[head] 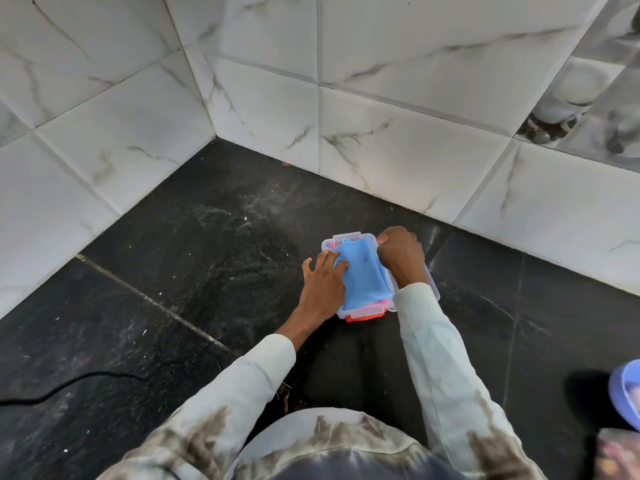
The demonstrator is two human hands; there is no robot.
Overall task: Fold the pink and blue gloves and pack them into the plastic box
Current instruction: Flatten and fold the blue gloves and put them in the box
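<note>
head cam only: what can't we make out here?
- Pink gloves: head view, only slivers show; blue glove covers the rest, so fold and count unclear.
- Box right wall and inside: hidden by right hand and sleeve.
- Right hand's fingertips: curled under, grip unclear.
- Left hand: flat on the glove, palm side hidden.
- Purple object: cut off by right edge.

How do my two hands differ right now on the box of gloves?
The left hand lies flat with fingers spread on the blue glove; the right hand is curled into a fist. The left hand rests over the left rim of the plastic box; the right hand sits at its far right corner. Both are down at the box, where pink fabric shows under the blue.
</note>
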